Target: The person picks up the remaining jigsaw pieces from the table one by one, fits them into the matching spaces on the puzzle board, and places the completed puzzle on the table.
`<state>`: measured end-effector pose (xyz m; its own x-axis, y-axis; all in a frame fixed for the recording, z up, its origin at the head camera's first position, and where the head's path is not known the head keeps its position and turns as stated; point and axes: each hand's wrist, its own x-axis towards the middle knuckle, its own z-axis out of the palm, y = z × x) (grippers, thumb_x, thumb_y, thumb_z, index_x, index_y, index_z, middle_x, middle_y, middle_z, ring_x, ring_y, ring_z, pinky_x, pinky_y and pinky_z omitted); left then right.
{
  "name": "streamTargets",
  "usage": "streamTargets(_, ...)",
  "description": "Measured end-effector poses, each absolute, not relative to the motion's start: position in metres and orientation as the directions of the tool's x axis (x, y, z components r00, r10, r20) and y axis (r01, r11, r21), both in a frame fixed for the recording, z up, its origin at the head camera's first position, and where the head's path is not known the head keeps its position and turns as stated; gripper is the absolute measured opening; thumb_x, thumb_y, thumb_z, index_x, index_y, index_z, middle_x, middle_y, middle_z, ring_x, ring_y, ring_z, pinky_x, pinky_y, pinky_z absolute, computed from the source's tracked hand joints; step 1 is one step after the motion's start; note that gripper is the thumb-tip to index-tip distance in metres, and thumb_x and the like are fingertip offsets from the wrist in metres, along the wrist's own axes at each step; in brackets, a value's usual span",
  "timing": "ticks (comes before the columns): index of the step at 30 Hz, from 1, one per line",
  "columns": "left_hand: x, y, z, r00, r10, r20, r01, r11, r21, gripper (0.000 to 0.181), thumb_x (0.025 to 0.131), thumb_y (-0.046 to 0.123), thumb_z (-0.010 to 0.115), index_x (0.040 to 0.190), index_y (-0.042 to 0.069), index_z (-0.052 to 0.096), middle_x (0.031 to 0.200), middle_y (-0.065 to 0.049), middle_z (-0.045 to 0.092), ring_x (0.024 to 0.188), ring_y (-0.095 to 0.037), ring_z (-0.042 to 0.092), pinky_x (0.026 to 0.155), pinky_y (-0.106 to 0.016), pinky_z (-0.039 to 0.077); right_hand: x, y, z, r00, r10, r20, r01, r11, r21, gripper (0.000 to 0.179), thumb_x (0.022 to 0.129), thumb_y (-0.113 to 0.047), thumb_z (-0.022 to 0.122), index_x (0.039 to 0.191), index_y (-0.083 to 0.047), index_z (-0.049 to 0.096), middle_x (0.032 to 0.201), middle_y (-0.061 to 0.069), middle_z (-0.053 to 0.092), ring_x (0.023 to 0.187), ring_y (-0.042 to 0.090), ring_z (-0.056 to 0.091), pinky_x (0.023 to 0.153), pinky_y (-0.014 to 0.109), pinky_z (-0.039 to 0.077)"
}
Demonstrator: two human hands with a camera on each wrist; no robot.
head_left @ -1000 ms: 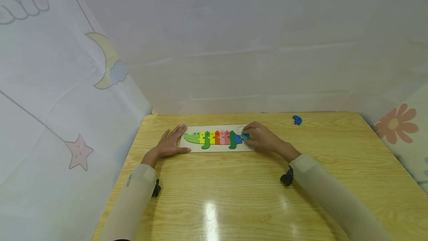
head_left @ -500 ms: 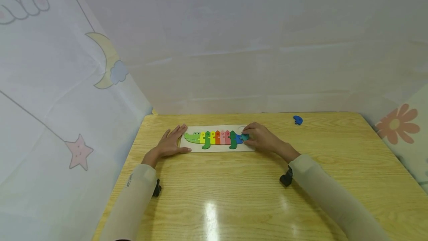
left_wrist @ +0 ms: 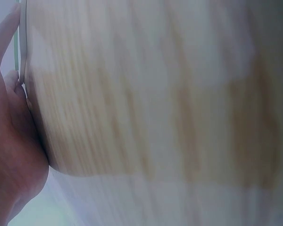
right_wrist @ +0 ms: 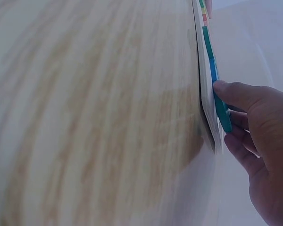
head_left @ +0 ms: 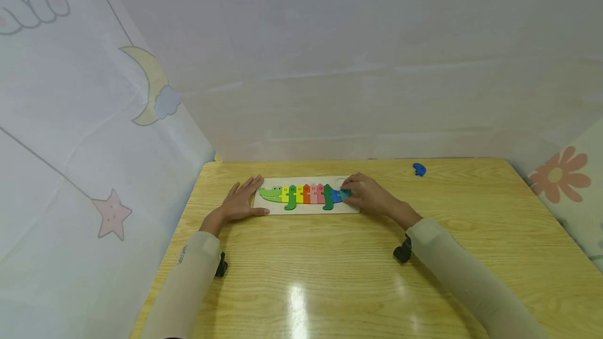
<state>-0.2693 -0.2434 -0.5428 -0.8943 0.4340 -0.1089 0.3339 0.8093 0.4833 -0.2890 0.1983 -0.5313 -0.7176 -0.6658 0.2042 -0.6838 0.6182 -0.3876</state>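
Note:
A pale wooden puzzle board [head_left: 306, 210] lies near the far side of the table, with a crocodile of colored pieces from the green head [head_left: 270, 192] at left to a blue piece [head_left: 336, 195] at right. My left hand [head_left: 237, 203] rests with fingers spread at the board's left end. At the right end my right hand [head_left: 372, 195] pinches a teal puzzle piece [right_wrist: 222, 109] between thumb and fingers, beside the blue piece. In the head view my fingers hide part of the teal piece.
A loose dark blue puzzle piece [head_left: 419, 169] lies on the wooden table [head_left: 301, 260], to the right of the board near the far edge. Behind the table hangs a pale cloth wall [head_left: 301, 93].
The teal piece has shifted slightly and now sits closer against the blue piece, still in my right hand. My left hand stays in place.

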Motion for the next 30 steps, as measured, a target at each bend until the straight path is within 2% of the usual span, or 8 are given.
streamTargets(9,-0.273,-0.247,-0.554,-0.891,0.444,-0.095,0.344,0.795,0.499,0.114,0.088,0.070,0.072,0.171,0.012,0.018,0.179,-0.008,0.013,0.165,-0.034,0.006,0.128,-0.064,-0.001,-0.290,0.200,-0.532,-0.705,-0.674,0.219,-0.701,0.616,-0.360,0.039,0.092,-0.019,0.086,0.123,0.002,0.077,0.126,0.016,0.070,0.119,0.033,0.064,0.100,0.050,0.057)
streamTargets(18,-0.273,-0.248,-0.554,-0.886,0.459,-0.063,0.366,0.778,0.511,0.119,0.087,0.081,0.065,0.171,0.011,0.019,0.179,-0.008,0.013,0.165,-0.034,0.007,0.127,-0.066,-0.002,-0.291,0.202,-0.529,-0.728,-0.658,0.193,-0.675,0.638,-0.372,0.041,0.093,-0.020,0.085,0.125,0.002,0.076,0.129,0.017,0.069,0.122,0.034,0.063,0.102,0.050,0.057)
streamTargets(25,-0.273,-0.247,-0.553,-0.887,0.455,-0.071,0.358,0.778,0.516,0.119,0.086,0.079,0.067,0.171,0.011,0.019,0.178,-0.009,0.014,0.164,-0.035,0.008,0.127,-0.065,-0.002,-0.289,0.206,-0.525,-0.748,-0.638,0.184,-0.652,0.653,-0.386,0.039,0.093,-0.020,0.085,0.125,0.001,0.076,0.130,0.016,0.069,0.123,0.033,0.063,0.104,0.051,0.056)
streamTargets(30,-0.273,-0.248,-0.556,-0.890,0.449,-0.082,0.351,0.788,0.506,0.118,0.087,0.078,0.067,0.171,0.012,0.018,0.179,-0.007,0.012,0.165,-0.034,0.006,0.128,-0.063,-0.003,-0.289,0.211,-0.523,-0.739,-0.645,0.194,-0.663,0.646,-0.377,0.039,0.093,-0.018,0.084,0.126,0.001,0.076,0.129,0.016,0.069,0.123,0.034,0.063,0.104,0.052,0.055)
